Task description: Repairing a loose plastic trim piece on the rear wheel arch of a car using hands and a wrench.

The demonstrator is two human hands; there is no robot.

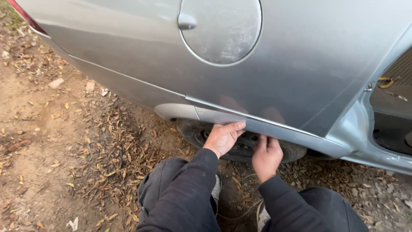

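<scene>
A silver car's rear side panel fills the top of the view, with a round fuel flap. Along the wheel arch runs a silver trim strip over the black tyre. My left hand rests flat against the lower edge of the strip, fingers together and pointing right. My right hand is just to its right, with its fingers curled up behind the strip's lower edge. Dark sleeves cover both arms. What lies behind the strip is hidden.
Bare dirt with dry leaves stretches to the left and under the car. An open door frame shows at the right, with a yellow-handled object inside. My knees in dark trousers are at the bottom.
</scene>
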